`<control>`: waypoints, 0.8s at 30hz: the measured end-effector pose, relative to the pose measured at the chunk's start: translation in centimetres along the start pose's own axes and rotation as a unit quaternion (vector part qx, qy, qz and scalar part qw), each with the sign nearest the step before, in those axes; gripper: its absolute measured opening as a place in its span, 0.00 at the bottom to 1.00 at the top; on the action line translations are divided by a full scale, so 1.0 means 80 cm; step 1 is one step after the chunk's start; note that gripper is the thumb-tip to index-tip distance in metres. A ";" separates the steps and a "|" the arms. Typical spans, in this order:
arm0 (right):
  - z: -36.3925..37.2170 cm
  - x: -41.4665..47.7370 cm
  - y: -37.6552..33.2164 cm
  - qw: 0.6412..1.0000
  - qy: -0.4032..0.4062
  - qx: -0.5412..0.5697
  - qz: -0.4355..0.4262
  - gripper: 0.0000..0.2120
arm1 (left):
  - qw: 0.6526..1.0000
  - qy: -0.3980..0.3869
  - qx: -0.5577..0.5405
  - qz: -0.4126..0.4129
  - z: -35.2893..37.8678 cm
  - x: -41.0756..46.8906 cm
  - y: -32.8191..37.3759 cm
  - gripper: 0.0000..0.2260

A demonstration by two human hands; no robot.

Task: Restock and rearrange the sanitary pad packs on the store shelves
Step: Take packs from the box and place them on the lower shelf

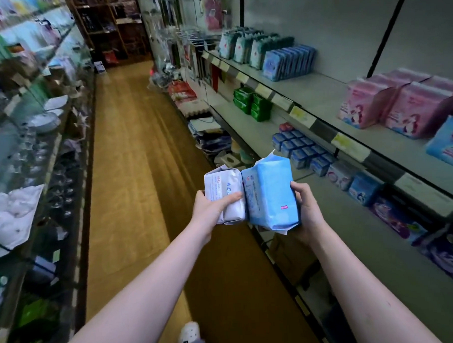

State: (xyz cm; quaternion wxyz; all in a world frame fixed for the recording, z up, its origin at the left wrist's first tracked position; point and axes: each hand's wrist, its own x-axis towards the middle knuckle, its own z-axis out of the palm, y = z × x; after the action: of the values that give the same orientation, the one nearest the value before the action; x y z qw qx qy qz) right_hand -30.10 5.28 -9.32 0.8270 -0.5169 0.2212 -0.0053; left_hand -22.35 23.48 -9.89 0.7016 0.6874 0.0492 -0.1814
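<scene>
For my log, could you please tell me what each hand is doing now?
Left hand grips the white pack.
Right hand grips the blue pack.

Upper shelf [328,90]: pink packs [395,106], upright, side by side. Just beside the pink packs on the near side, one light-blue pack [448,143]. Well beyond them, a row of blue packs [288,62], then teal-and-white packs [238,49].

Lower shelf [350,231]: below the pink packs, small dark-blue packs [301,148], one mid-blue pack [364,188] and purple packs [399,220]. Below and well beyond them, stacked green packs [252,103].
</scene>
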 end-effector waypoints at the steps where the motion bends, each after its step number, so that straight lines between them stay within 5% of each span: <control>1: 0.009 0.015 -0.002 1.000 0.010 0.007 -0.003 0.19 | 1.000 -0.013 0.009 -0.003 -0.006 0.020 0.007 0.45; 5: 0.038 0.058 -0.003 0.999 0.029 0.021 -0.003 0.16 | 0.998 -0.047 0.032 -0.015 -0.025 0.081 0.024 0.39; 13: 0.139 0.139 -0.012 0.998 0.033 0.029 -0.045 0.30 | 0.990 -0.121 0.069 -0.033 -0.084 0.211 0.077 0.30; 24: 0.142 0.180 -0.025 0.956 0.265 0.050 -0.114 0.36 | 0.975 -0.200 0.092 -0.025 -0.043 0.279 0.102 0.32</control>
State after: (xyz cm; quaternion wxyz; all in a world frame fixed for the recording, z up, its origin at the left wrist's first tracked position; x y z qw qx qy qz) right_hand -12.42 10.60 -8.60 0.7573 -0.4763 0.3718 -0.2476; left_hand 1.64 22.58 -9.48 0.6265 0.6971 -0.0917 -0.3364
